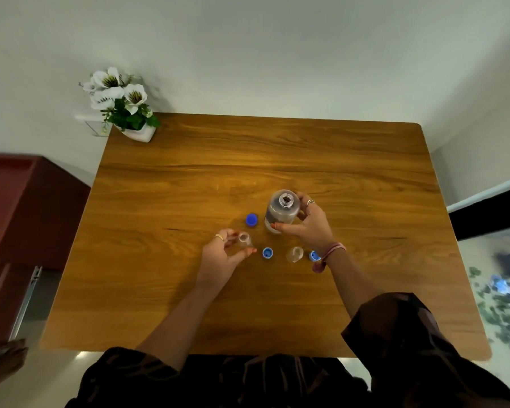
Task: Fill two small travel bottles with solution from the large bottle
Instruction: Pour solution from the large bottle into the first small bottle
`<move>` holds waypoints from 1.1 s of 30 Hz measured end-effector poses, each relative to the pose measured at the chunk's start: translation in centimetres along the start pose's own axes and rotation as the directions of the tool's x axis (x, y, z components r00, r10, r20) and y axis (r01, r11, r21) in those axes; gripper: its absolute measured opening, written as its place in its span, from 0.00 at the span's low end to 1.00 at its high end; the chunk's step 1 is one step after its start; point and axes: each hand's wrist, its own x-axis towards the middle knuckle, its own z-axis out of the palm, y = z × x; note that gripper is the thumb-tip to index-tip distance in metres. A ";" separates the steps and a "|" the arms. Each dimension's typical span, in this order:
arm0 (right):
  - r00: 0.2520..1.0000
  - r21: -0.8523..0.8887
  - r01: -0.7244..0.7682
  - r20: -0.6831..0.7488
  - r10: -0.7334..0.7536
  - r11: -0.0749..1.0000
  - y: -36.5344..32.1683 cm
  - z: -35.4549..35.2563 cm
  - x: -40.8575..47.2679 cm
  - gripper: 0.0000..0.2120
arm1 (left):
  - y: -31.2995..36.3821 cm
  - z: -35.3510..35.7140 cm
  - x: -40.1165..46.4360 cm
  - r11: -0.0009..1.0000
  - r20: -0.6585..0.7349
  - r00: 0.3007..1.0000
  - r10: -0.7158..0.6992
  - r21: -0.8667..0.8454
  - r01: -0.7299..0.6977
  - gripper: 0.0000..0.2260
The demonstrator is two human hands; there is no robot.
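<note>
The large clear bottle [282, 209] stands upright and uncapped on the wooden table [189, 187], with my right hand [309, 223] wrapped around its lower body. My left hand [223, 256] holds one small clear travel bottle [244, 240], open at the top, between thumb and fingers. The second small bottle [294, 254] stands uncapped just below the large one, untouched. A large blue cap [251, 219] lies left of the large bottle. Two small blue caps lie on the table: one [267, 253] between the small bottles, the other [314, 255] partly hidden by my right wrist.
A white pot of white flowers [121, 104] sits at the table's far left corner. A dark red cabinet [27, 207] stands to the left of the table. The wall runs behind the table's far edge.
</note>
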 end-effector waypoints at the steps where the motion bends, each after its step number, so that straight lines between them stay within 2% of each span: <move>1: 1.000 0.006 -0.002 -0.020 0.002 1.000 -0.1 0.1 -0.3 0.34 | 0.5 -0.4 0.1 1.000 0.002 1.000 0.001 -0.029 -0.001 0.24; 4: 0.998 0.023 -0.004 -0.067 0.005 1.000 -0.5 0.0 -1.0 0.35 | 2.6 -1.8 0.4 0.992 0.012 0.999 0.044 -0.115 -0.043 0.19; 10: 0.989 0.045 0.062 -0.139 -0.055 0.997 -3.8 -1.5 -2.7 0.32 | 7.5 -3.9 0.6 0.961 -0.041 0.988 0.152 -0.226 -0.157 0.18; 16: 0.966 0.014 0.158 -0.209 -0.152 0.987 -8.9 -3.7 -3.8 0.31 | 12.4 -5.2 0.3 0.908 -0.024 0.962 0.271 -0.324 -0.264 0.17; 20: 0.946 -0.053 0.233 -0.219 -0.239 0.971 -12.9 -5.4 -4.3 0.30 | 16.3 -6.5 -0.2 0.865 -0.045 0.947 0.317 -0.397 -0.308 0.13; 26: 0.881 -0.165 0.375 -0.242 -0.406 0.912 -18.7 -8.0 -5.0 0.32 | 21.4 -8.5 -0.9 0.769 -0.094 0.927 0.362 -0.532 -0.355 0.18; 33: 0.826 -0.331 0.465 -0.172 -0.537 0.821 -24.3 -10.7 -5.3 0.33 | 25.6 -10.4 -1.1 0.716 -0.156 0.897 0.413 -0.553 -0.426 0.17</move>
